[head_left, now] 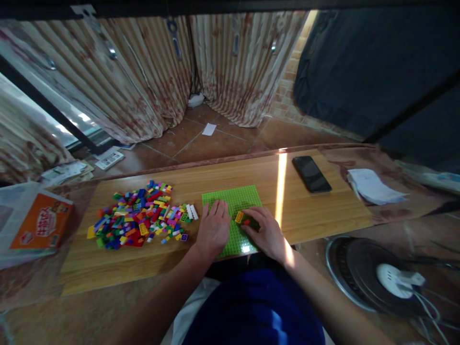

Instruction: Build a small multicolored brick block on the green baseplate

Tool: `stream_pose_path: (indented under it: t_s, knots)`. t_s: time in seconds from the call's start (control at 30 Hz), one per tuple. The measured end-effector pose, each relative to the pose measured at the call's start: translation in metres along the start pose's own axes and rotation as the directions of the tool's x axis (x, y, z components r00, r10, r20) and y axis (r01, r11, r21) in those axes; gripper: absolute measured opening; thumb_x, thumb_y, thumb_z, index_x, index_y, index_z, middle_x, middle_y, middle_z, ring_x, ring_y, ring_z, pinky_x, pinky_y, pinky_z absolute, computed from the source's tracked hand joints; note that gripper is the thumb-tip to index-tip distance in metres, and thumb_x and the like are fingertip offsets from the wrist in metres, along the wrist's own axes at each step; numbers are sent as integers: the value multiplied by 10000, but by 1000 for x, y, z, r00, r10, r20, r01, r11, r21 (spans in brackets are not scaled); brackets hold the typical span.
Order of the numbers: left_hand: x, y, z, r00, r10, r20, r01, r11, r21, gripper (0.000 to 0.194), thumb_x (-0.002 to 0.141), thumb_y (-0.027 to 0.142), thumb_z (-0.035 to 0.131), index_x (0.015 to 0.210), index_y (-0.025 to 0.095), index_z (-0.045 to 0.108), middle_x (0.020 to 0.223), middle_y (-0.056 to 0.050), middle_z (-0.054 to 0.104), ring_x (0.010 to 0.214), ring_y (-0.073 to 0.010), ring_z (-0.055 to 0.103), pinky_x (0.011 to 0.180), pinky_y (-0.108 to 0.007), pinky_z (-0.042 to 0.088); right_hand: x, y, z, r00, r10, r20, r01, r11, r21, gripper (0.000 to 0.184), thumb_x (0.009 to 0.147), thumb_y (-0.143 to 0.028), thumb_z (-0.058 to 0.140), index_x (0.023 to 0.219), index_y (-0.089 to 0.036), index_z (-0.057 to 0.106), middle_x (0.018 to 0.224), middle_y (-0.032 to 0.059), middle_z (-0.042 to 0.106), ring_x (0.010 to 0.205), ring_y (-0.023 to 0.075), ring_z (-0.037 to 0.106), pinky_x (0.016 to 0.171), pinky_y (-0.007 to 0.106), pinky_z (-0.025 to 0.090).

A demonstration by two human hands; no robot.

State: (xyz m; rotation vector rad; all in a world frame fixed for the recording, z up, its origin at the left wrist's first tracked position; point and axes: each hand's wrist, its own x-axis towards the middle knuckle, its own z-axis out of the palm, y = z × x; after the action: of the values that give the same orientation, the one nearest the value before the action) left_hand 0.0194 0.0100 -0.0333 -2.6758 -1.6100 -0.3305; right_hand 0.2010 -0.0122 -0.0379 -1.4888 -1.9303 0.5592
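Note:
A green baseplate lies on the wooden board in front of me. My left hand rests flat on its left part, fingers stretched out and holding nothing. Over the right part, my right hand has its index finger and thumb curved around a yellow brick, gripping it at the fingertips. A small orange-red brick shows between that finger and thumb, on or just above the plate. I cannot tell whether the yellow brick touches the studs.
A heap of mixed coloured bricks spreads left of the plate, with two white bricks at its right edge. A black phone lies right on the wooden board. Papers sit beyond it; an orange-labelled box stands far left.

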Motion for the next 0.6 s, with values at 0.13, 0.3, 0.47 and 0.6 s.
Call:
stream_pose_path:
  t_s: [0.13,0.3,0.47,0.6]
  knots:
    - [-1,-2,5,1000,14,-9,-14,1000,-3,405,902,128,404,1273,60,553,1289,-206,587,1260,-318,497,1066,-513,371,-3,3,2,999,-24,-23,24,999,-39,188,851,-271,642,1024,-203,672,1082,104,646,1043,256,564,922,443,472]
    - [-7,-10,16,999,6,-52,-10,997,-77,468,877,107,409,1335,92,502,1351,-186,551,1302,-300,469,1055,-489,408,-2,7,-3,998,-17,-65,16,1000,-19,127,863,-302,635,940,-229,703,995,77,673,960,235,591,861,402,500]
    - [-10,-12,24,989,-13,-149,-10,989,-150,447,899,126,402,1336,87,487,1342,-184,551,1284,-285,484,1062,-469,423,27,3,-10,993,34,-115,-28,998,52,201,894,-291,576,1037,-235,706,951,63,681,882,200,623,818,351,509]
    - [-14,-11,21,970,-60,-236,4,973,-232,436,925,174,408,1352,96,453,1312,-178,562,1255,-267,505,1044,-443,451,59,-6,-6,999,-21,31,24,996,-90,229,891,-234,556,1063,-193,703,946,74,670,883,192,609,822,325,485]
